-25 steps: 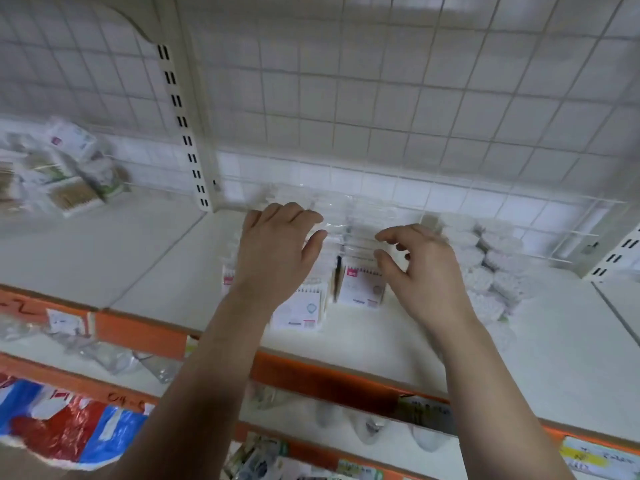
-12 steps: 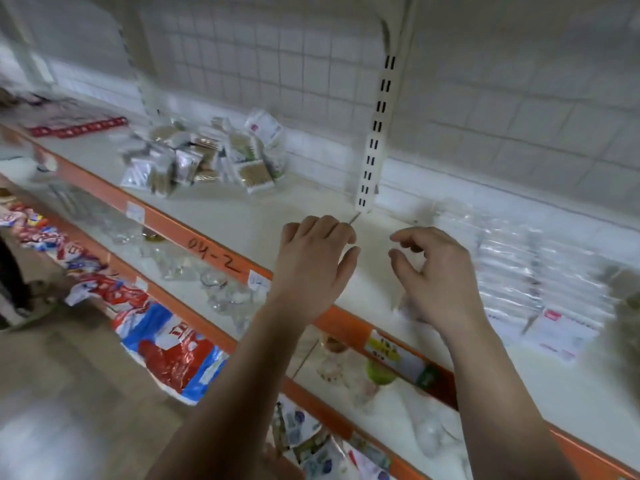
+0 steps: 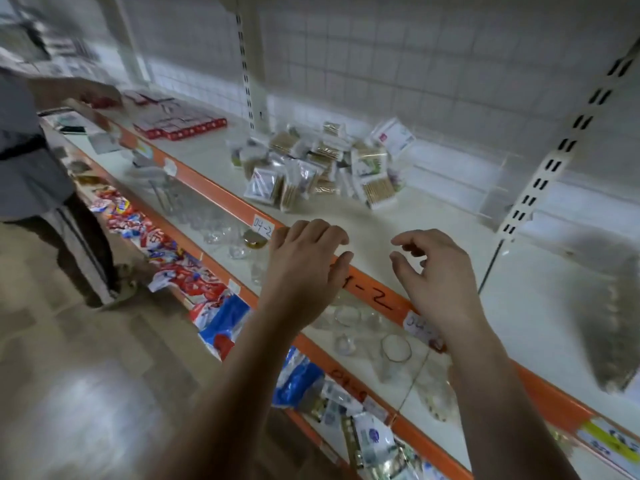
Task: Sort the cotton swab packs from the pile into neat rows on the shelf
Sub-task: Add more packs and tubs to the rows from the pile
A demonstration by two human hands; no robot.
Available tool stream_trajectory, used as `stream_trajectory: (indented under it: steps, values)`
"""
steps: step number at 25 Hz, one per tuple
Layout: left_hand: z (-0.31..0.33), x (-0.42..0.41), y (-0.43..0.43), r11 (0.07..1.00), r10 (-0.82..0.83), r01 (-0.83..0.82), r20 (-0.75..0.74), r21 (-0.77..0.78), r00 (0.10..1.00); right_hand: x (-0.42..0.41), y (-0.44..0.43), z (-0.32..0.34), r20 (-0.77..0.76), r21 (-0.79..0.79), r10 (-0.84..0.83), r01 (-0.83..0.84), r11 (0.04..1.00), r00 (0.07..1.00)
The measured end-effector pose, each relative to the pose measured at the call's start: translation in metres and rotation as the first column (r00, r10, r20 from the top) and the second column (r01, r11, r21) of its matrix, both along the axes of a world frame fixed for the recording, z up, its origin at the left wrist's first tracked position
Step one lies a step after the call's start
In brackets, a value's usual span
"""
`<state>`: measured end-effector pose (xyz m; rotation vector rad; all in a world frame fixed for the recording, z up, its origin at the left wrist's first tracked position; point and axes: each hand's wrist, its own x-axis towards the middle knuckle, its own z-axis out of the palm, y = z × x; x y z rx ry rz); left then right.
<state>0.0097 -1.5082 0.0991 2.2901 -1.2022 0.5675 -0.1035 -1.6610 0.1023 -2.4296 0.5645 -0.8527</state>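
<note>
Swab packs (image 3: pixel 322 162) heaped, pointing all ways.

Red boxes (image 3: pixel 180 128): flat row at the far left end of the upper shelf (image 3: pixel 433 216), near its front edge. The orange front edge carries a paper tag (image 3: pixel 263 225), handwritten "04-2". More marker figures further right along the edge, partly covered.

Lower shelf (image 3: pixel 360 372): clear glassware (image 3: pixel 348 318) along the front, one gold-lidded jar (image 3: pixel 255 238) among it.

Bottom level: red, white and blue packets (image 3: pixel 166 252) crowded at the front edge, some overhanging.

Slotted uprights (image 3: pixel 246 64) stand against the wire grid back panel (image 3: pixel 415 64).

Second person (image 3: pixel 31 161) at left: grey top, dark striped trousers, one arm reaching over the upper shelf's left end.

Tan floor (image 3: pixel 69 393), blurred.
</note>
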Motion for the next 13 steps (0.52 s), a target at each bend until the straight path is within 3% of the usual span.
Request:
stream_trajectory:
  steps: [13]
  values:
    - [-0.011,0.153,-0.003,0.997,0.070,-0.069,-0.036,0.025,0.997,0.169,-0.021,-0.010,-0.007,0.081,0.081,-0.080,0.993,0.997]
